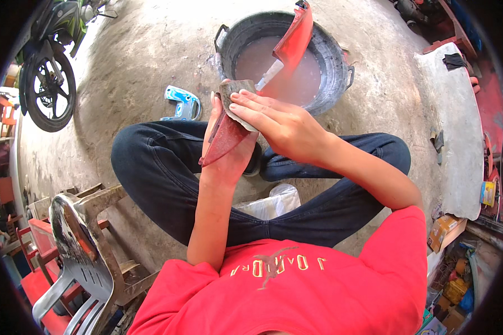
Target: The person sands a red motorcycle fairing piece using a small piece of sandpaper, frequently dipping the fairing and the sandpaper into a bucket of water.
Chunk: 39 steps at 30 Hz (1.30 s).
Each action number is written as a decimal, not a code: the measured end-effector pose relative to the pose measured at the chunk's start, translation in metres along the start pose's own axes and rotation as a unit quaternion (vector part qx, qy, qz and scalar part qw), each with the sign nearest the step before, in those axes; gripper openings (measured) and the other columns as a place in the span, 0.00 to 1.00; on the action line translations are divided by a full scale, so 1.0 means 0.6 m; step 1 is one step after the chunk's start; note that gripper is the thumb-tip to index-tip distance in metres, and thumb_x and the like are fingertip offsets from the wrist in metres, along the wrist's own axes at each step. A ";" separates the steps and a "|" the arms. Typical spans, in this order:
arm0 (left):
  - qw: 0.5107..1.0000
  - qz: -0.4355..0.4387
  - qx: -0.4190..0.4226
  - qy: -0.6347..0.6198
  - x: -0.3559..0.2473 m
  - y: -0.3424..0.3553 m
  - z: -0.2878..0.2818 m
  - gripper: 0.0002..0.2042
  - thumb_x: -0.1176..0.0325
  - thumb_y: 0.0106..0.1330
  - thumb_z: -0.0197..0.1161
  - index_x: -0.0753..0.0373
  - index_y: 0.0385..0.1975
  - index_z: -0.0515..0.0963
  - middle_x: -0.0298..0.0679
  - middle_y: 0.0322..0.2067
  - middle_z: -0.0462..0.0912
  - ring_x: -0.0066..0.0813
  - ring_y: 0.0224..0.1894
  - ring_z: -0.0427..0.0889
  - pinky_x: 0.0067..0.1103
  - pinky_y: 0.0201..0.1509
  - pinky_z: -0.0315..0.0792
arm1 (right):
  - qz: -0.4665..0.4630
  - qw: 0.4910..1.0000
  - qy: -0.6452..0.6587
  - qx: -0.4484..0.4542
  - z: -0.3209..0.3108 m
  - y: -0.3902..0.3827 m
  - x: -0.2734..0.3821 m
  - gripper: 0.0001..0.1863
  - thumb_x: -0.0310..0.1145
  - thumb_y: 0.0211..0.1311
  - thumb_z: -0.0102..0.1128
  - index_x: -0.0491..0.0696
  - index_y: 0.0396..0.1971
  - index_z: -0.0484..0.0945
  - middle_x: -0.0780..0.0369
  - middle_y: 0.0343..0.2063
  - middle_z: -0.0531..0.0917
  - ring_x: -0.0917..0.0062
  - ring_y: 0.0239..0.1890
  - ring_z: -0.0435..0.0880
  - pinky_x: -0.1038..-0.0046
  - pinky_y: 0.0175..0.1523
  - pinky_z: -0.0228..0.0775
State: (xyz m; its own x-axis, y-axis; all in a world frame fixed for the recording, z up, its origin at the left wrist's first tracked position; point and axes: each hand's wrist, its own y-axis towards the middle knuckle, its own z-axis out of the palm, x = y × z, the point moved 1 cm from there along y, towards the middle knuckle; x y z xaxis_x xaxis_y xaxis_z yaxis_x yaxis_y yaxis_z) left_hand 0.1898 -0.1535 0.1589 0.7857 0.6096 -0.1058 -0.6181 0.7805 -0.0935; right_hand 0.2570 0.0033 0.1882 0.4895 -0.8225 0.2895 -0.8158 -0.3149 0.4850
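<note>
A long curved red plastic panel, which looks like a motorcycle body panel, stretches from above the basin to its pointed lower end between my hands. My left hand grips that lower end from beneath, with the fingers partly hidden behind it. On top, my right hand presses a worn grey sheet of sandpaper against the panel, fingers laid together over the sheet. A pale bare patch shows on the panel just past the sandpaper. Beyond my hands stands a black two-handled basin holding cloudy pinkish water.
A blue-and-white patterned plastic piece lies left of the basin. White crumpled plastic sits between my bent legs. A grey chair stands at lower left, a motorcycle at upper left. On the right are a pale slab and a cardboard box.
</note>
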 end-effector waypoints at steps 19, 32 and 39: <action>0.994 0.086 -0.010 -0.066 -0.005 -0.009 -0.018 0.15 0.56 0.86 0.42 0.57 0.55 0.73 0.47 0.56 0.82 0.43 0.60 0.83 0.42 0.69 0.78 | 0.169 0.983 0.003 -0.070 -0.018 0.013 -0.070 0.19 0.26 0.66 0.57 0.42 0.56 0.82 0.50 0.57 0.85 0.58 0.62 0.84 0.59 0.69 0.75; 0.987 0.117 -0.107 0.014 0.000 -0.012 -0.036 0.14 0.56 0.85 0.48 0.56 0.59 0.73 0.45 0.60 0.81 0.37 0.61 0.82 0.36 0.67 0.77 | -0.094 0.995 -0.022 0.013 -0.005 0.018 0.036 0.25 0.27 0.65 0.56 0.40 0.62 0.78 0.51 0.63 0.81 0.59 0.67 0.81 0.60 0.70 0.75; 0.992 0.091 -0.008 -0.085 0.001 -0.012 -0.034 0.14 0.58 0.85 0.46 0.58 0.56 0.74 0.44 0.57 0.83 0.38 0.59 0.84 0.38 0.62 0.83 | 0.086 0.996 -0.023 -0.028 -0.006 0.019 -0.036 0.21 0.22 0.66 0.54 0.43 0.59 0.78 0.49 0.59 0.82 0.55 0.63 0.82 0.60 0.66 0.78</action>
State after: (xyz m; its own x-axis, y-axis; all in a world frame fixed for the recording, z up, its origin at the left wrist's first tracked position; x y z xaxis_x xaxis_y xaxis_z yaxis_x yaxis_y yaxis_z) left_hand 0.1944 -0.1614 0.1395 0.6528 0.7562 0.0451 -0.7498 0.6535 -0.1036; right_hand 0.2381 0.0193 0.1902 0.3289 -0.8835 0.3335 -0.8672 -0.1427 0.4771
